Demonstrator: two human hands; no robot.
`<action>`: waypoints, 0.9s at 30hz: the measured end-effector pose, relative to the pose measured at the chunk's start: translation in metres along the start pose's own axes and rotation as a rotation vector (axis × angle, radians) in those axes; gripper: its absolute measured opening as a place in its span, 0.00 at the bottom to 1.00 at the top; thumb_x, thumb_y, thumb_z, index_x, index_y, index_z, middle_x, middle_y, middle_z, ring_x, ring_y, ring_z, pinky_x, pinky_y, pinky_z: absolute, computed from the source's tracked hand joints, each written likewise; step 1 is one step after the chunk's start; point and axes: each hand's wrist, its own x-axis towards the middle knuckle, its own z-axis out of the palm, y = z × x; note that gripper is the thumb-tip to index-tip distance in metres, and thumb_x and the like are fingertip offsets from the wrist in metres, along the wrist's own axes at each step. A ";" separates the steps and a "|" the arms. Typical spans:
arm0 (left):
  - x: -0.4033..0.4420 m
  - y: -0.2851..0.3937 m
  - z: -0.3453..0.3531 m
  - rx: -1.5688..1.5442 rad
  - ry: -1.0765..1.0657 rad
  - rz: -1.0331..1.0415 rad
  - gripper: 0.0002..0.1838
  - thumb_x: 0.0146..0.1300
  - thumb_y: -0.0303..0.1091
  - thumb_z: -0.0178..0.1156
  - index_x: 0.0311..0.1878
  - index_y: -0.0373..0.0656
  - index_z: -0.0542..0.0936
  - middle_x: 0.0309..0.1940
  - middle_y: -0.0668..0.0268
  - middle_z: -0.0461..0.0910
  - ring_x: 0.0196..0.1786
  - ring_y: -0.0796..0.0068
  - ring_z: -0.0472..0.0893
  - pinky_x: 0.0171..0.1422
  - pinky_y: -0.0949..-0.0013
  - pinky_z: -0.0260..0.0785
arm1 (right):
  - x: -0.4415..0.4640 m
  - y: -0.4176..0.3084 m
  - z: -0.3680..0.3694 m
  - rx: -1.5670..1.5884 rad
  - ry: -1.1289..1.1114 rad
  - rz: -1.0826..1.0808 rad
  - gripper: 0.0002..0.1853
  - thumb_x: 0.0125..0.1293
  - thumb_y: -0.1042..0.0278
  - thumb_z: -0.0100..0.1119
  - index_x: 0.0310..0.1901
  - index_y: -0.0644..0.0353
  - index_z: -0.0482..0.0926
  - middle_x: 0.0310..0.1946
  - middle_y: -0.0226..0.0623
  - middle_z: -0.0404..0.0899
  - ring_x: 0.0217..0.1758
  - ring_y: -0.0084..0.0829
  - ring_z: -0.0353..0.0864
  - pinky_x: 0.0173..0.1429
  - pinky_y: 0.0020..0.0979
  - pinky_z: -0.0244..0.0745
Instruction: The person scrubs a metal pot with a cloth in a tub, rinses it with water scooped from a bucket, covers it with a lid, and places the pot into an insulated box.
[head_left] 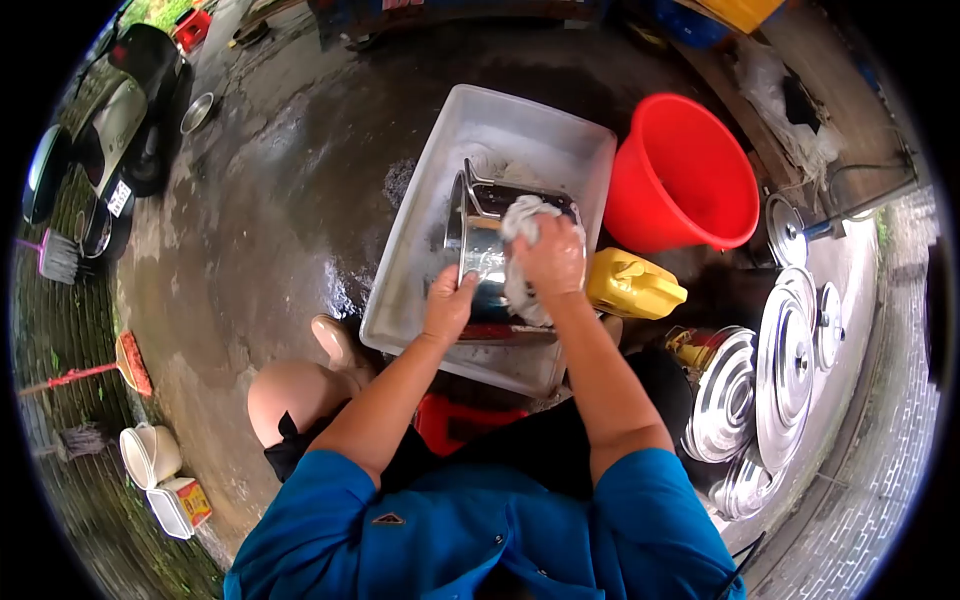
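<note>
A shiny steel pot (483, 247) lies on its side in a large white plastic tub (408, 262), its rim facing left and a wire handle standing up at its far side. My left hand (449, 303) is closed on the near part of the pot's rim. On the pot's upper side, my right hand (552, 255) presses a wet white cloth (522, 222), fingers curled over it. Part of the cloth hangs down below that hand. Whitish suds show in the tub's far end.
Right of the tub stand a red bucket (690, 165) and a yellow jug (636, 284). Several steel lids (783, 365) lean at the right. A metal bowl (198, 113), a scooter (118, 130), a broom (133, 363) and white containers (150, 455) are at the left on wet concrete.
</note>
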 end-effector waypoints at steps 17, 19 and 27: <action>-0.039 -0.018 0.003 0.473 0.299 0.211 0.15 0.66 0.42 0.50 0.32 0.38 0.73 0.21 0.47 0.75 0.28 0.42 0.75 0.30 0.50 0.65 | 0.128 -0.066 0.062 0.224 -0.975 -0.222 0.22 0.52 0.56 0.56 0.47 0.60 0.78 0.41 0.45 0.81 0.45 0.37 0.80 0.52 0.33 0.71; -0.042 -0.023 0.005 0.480 0.306 0.194 0.15 0.66 0.42 0.50 0.31 0.39 0.72 0.22 0.47 0.75 0.28 0.42 0.75 0.30 0.49 0.65 | 0.128 -0.069 0.070 0.206 -1.024 -0.227 0.24 0.52 0.55 0.56 0.50 0.59 0.78 0.44 0.47 0.80 0.48 0.41 0.79 0.55 0.33 0.71; 0.005 -0.023 -0.020 0.529 0.363 0.188 0.17 0.68 0.43 0.46 0.31 0.40 0.72 0.19 0.50 0.73 0.25 0.44 0.75 0.28 0.51 0.64 | 0.075 -0.049 0.034 -0.164 -0.308 0.003 0.23 0.57 0.50 0.50 0.48 0.59 0.77 0.47 0.45 0.76 0.51 0.45 0.77 0.51 0.44 0.74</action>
